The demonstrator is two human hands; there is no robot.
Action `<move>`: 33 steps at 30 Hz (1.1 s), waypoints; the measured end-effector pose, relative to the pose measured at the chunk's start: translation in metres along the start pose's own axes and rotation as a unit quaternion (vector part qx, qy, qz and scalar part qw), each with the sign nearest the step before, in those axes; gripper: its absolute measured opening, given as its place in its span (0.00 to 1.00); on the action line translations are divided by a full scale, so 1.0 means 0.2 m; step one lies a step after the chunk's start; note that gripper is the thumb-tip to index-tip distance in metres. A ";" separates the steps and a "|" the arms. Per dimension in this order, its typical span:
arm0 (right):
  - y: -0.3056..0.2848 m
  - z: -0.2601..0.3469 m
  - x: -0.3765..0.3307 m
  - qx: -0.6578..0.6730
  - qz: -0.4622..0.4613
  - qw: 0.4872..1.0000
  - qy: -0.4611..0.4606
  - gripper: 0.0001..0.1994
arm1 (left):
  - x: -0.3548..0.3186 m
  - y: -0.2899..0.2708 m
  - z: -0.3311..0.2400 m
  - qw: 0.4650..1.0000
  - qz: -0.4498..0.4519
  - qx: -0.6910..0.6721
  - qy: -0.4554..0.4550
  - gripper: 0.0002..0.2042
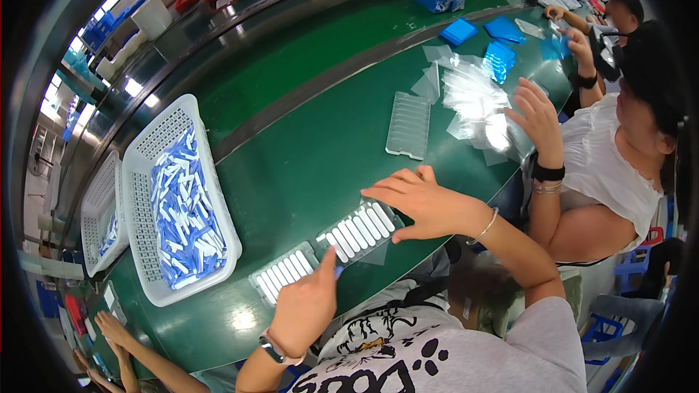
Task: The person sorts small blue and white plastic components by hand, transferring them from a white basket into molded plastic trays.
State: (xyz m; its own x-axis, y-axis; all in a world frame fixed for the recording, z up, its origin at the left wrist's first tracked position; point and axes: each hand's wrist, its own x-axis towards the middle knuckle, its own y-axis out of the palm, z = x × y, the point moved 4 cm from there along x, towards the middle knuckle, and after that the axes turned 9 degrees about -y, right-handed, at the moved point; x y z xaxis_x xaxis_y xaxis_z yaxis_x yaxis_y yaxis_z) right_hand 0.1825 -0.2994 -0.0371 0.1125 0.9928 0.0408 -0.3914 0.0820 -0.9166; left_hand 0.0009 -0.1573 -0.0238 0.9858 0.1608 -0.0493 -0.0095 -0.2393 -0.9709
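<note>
My left hand (306,304) is at the near end of a clear plastic tray (317,242) with white sticks (358,231) lying side by side in its slots. Its index finger reaches to the sticks, the other fingers are curled, and a small blue piece (338,272) pokes out beside them; the rest of that piece is hidden. Fingers spread, my right hand (433,207) arches over the far right end of this tray, thumb and fingertips at its edges. A second clear tray (256,282), also filled with white sticks (286,276), lies just left, partly behind my left hand.
A white basket (231,229) of blue-and-white sticks stands left, a smaller basket (86,207) beyond it. Past my right hand lie a clear slotted tray (408,127), loose clear sheets (470,94) and blue packs (499,60). A co-worker's hand (537,118) is at right; other hands (113,331) are lower left.
</note>
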 end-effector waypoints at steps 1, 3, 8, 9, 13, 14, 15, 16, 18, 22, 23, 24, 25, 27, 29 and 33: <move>0.00 0.00 0.01 0.012 0.001 1.000 0.000 0.44 | -0.02 -0.04 0.02 0.998 -0.002 -0.030 -0.064 0.15; -0.01 0.01 0.04 0.029 -0.003 0.999 -0.012 0.44 | -0.13 -0.08 0.14 0.978 -0.066 -0.096 -0.172 0.13; -0.03 -0.05 0.13 0.033 0.000 0.999 -0.022 0.41 | -0.45 -0.04 0.42 0.900 -0.131 -0.192 -0.368 0.20; -0.04 -0.07 0.15 0.036 -0.005 0.999 -0.023 0.40 | -0.49 -0.02 0.43 0.902 -0.140 -0.177 -0.369 0.25; -0.08 -0.22 0.30 0.029 -0.017 0.999 -0.025 0.36 | -0.47 0.04 0.44 0.893 -0.116 -0.172 -0.399 0.40; -0.09 -0.26 0.33 0.026 -0.017 0.999 -0.031 0.36 | -0.44 0.03 0.43 0.895 -0.108 -0.167 -0.400 0.40; -0.10 -0.29 0.35 0.024 -0.006 1.000 -0.011 0.36 | -0.40 0.04 0.44 0.914 -0.075 -0.151 -0.368 0.45; -0.12 -0.33 0.37 0.022 0.004 1.000 0.009 0.35 | -0.36 0.05 0.43 0.913 -0.079 -0.152 -0.369 0.45; -0.18 -0.40 0.39 0.002 0.002 1.000 0.021 0.36 | -0.24 0.04 0.39 0.935 -0.081 -0.128 -0.321 0.47; -0.26 -0.51 0.45 -0.018 0.037 0.999 0.027 0.35 | -0.04 0.01 0.38 0.968 0.001 -0.045 -0.245 0.47; -0.26 -0.55 0.45 0.034 0.042 0.998 0.043 0.34 | 0.01 0.00 0.37 0.968 0.024 -0.033 -0.247 0.47; -0.26 -0.57 0.47 0.086 0.045 0.994 0.056 0.33 | 0.04 0.00 0.37 0.968 0.020 -0.030 -0.248 0.47; -0.26 -0.59 0.49 0.084 0.018 0.995 0.051 0.28 | 0.08 0.01 0.38 0.967 0.021 -0.027 -0.252 0.47; -0.25 -0.62 0.53 0.070 0.034 0.996 0.048 0.26 | 0.14 0.00 0.38 0.964 0.019 -0.048 -0.262 0.45; -0.23 -0.64 0.54 0.078 0.038 0.995 0.051 0.19 | 0.18 -0.02 0.39 0.960 0.010 -0.068 -0.272 0.44; -0.24 -0.68 0.58 0.113 0.061 0.989 0.070 0.18 | 0.23 -0.05 0.40 0.953 -0.004 -0.105 -0.285 0.43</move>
State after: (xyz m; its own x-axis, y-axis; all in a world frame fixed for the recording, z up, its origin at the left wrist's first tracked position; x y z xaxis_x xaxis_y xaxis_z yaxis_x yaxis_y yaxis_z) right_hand 0.3390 -0.1994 -0.0427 0.1718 0.9758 -0.1352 -0.6029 -0.0044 -0.7978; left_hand 0.0322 -0.0709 -0.0351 0.7342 0.6424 -0.2196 0.0894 -0.4121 -0.9067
